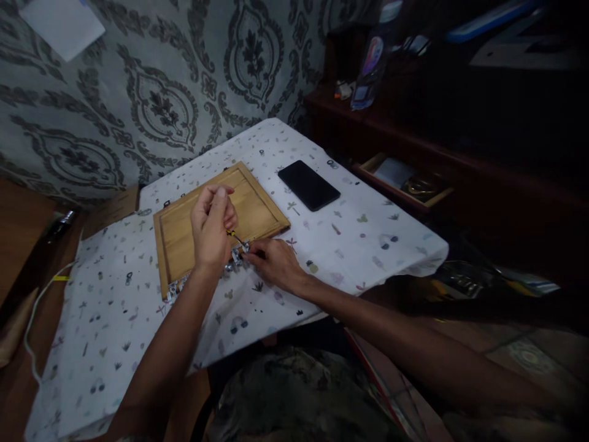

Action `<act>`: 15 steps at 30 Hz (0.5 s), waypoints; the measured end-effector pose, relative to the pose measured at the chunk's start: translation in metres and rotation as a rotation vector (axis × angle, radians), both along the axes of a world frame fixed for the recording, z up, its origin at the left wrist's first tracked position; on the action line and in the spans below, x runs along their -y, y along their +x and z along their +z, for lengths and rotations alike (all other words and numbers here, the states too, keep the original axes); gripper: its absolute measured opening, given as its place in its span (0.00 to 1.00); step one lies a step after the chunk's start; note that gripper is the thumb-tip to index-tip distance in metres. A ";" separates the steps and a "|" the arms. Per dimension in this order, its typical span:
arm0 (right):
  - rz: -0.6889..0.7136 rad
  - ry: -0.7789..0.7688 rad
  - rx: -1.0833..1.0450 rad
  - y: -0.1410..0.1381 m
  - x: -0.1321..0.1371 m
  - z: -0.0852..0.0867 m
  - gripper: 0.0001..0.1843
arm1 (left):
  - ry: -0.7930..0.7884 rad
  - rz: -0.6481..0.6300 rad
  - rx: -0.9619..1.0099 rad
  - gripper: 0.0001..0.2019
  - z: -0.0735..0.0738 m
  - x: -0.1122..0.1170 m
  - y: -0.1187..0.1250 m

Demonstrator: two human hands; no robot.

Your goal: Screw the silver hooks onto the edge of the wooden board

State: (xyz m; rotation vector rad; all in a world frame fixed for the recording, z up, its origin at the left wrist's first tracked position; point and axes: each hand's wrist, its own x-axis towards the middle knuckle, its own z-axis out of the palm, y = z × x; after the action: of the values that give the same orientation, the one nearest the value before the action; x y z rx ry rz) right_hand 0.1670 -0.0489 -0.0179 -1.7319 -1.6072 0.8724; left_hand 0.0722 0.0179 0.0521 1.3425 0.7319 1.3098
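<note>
A wooden cabinet door (186,227) with a raised frame lies flat on the table. My left hand (212,224) is closed round a screwdriver (236,237); its handle is mostly hidden, and its shaft slants down to a metal hinge (236,254) at the door's near edge. The fingers of my right hand (278,264) are pinched at this hinge, steadying it from the right. Another metal hinge (172,291) sits at the near left corner of the door, partly behind my left forearm.
A black phone (309,185) lies right of the door on the patterned tablecloth (368,245). Beyond stand a plastic bottle (370,61) and an open drawer (405,178). Cardboard (113,212) leans at the left edge, near a white cable (31,331).
</note>
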 end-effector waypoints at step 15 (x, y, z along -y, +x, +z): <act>-0.005 0.029 -0.006 -0.001 0.000 -0.003 0.10 | 0.523 0.220 -0.814 0.11 0.003 0.007 -0.044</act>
State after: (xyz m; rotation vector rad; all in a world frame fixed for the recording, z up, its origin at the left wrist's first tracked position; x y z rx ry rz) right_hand 0.1664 -0.0486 -0.0210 -1.7109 -1.6030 0.8466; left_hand 0.0286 0.0112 0.0553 2.3321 1.1497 1.1401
